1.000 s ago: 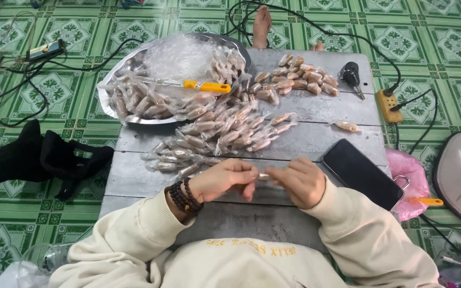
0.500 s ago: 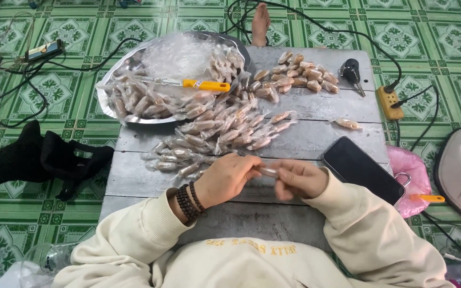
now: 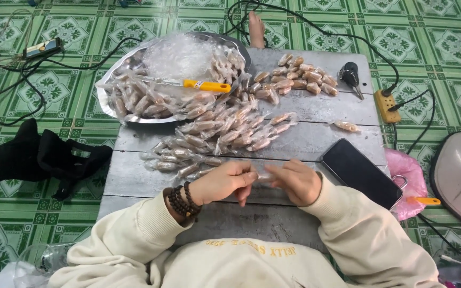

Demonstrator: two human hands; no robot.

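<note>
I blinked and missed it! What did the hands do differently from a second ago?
Very little. The left hand and right hand drew a bit closer together, fingertips meeting on one clear-wrapped piece at the table's near edge. The heap of wrapped pieces, metal tray, yellow-handled knife and phone stayed put.

Cream sweatshirt sleeves [image 3: 134,240], dark bead bracelets [image 3: 183,200]

Clear-wrapped brown sweets [image 3: 225,130] heaped mid-table; dark phone screen [image 3: 361,173] right.
</note>
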